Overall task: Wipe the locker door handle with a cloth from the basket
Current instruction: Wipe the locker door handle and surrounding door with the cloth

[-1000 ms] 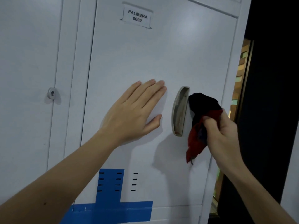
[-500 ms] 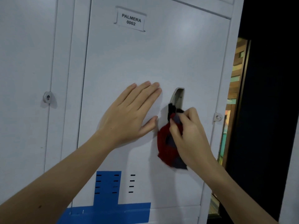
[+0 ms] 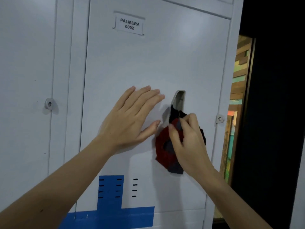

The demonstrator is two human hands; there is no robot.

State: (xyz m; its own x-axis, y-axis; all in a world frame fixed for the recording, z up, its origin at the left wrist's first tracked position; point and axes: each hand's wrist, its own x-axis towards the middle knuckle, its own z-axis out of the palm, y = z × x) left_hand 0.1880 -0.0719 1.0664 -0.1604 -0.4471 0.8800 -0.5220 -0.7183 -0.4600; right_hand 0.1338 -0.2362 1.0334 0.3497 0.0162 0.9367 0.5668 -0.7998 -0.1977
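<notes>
Centre frame: right hand point(image 3: 189, 142) pinches crumpled red-black-grey cloth point(image 3: 166, 149) over handle point(image 3: 179, 100); left hand point(image 3: 130, 119) flat on locker door point(image 3: 156, 63).

Handle point(image 3: 179, 100): I see a pale recessed grip, upright — lower half covered.
Cloth point(image 3: 162, 146): red-and-dark, bunched, pressed over it.
</notes>
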